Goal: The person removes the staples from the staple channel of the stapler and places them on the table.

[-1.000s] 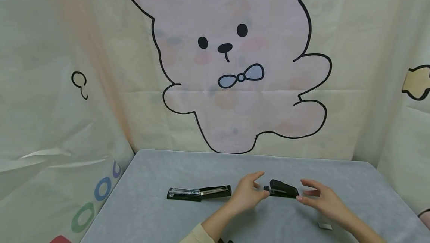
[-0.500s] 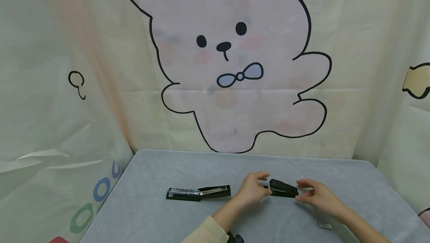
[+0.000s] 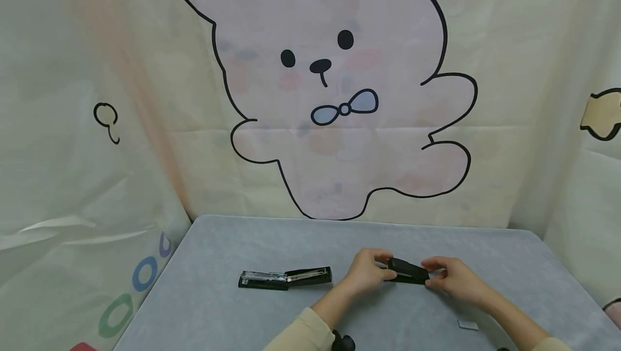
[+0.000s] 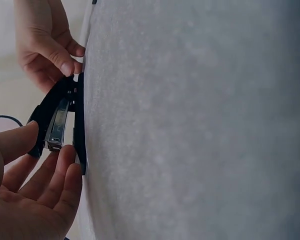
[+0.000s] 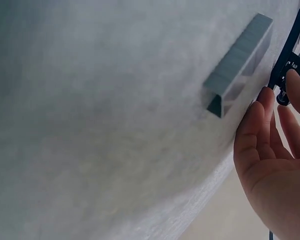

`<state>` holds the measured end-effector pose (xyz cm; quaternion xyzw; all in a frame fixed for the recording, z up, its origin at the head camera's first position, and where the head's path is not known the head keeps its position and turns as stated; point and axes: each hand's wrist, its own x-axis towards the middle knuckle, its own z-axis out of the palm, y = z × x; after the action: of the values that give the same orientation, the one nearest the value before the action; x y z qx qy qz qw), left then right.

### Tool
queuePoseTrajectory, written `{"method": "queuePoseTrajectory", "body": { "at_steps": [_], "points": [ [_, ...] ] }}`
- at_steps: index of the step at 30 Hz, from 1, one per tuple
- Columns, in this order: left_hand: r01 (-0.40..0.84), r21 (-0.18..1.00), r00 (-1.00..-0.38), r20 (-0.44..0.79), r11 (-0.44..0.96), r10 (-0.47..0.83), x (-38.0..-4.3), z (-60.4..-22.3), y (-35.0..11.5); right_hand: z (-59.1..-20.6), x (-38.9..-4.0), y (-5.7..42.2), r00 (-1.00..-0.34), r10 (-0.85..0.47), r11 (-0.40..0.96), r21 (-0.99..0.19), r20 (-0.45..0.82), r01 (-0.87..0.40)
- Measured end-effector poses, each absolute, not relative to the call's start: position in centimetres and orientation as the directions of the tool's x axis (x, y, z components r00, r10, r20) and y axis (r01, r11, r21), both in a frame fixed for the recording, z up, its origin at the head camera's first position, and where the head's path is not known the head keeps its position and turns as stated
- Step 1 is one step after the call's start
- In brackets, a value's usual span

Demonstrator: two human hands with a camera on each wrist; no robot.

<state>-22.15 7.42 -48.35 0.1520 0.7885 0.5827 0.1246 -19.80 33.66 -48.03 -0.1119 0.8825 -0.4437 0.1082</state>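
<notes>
A black stapler (image 3: 407,271) lies on the cloth between both hands, its top arm raised from its base at the front. My left hand (image 3: 366,272) holds its front end; in the left wrist view the thumb lies on the top arm (image 4: 49,105), with fingers beside the metal magazine (image 4: 58,127). At the rear hinge end, my right hand (image 3: 455,281) grips with thumb and fingertips, the other fingers curled below, as the right wrist view shows. A short grey strip of staples (image 5: 242,57) rests on the cloth near the right hand.
Left of the hands, a second black stapler (image 3: 309,275) lies folded wide open, with its metal channel showing. A light blue-grey cloth (image 3: 233,324) covers the table. Behind it hangs a curtain (image 3: 490,178) with a cartoon animal. A small dark object (image 3: 343,342) shows beside the left sleeve.
My left hand has moved right onto the stapler's front end, fingers closing around it. My right hand has come slightly left, its fingers now on the rear end.
</notes>
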Motion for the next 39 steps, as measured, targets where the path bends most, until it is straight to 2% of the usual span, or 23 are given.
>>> {"method": "queuePoseTrajectory", "body": {
  "at_steps": [9,19,28,33,39],
  "points": [
    [0.088,0.963,-0.932,-0.010,0.253,0.362,-22.3,-48.6,7.6,-47.8,-20.3,33.1,-0.943,-0.312,0.624,-0.773,-0.115,-0.112],
    [0.087,0.969,-0.932,-0.004,0.233,0.363,-22.0,-48.2,7.5,-48.0,-20.2,33.2,-0.942,-0.323,0.612,-0.780,-0.095,-0.131],
    [0.119,0.971,-0.914,0.026,0.206,0.405,-21.4,-47.8,6.8,-47.3,-19.0,33.1,-0.933,-0.345,0.599,-0.789,-0.104,-0.133],
    [0.103,0.979,-0.909,0.022,0.175,0.416,-20.8,-47.8,5.9,-46.8,-18.2,32.6,-0.932,-0.347,0.564,-0.817,-0.107,-0.117],
    [0.092,0.980,-0.902,0.007,0.177,0.432,-20.0,-47.5,5.0,-46.5,-17.2,32.0,-0.935,-0.338,0.583,-0.804,-0.108,-0.117]
  ]
}}
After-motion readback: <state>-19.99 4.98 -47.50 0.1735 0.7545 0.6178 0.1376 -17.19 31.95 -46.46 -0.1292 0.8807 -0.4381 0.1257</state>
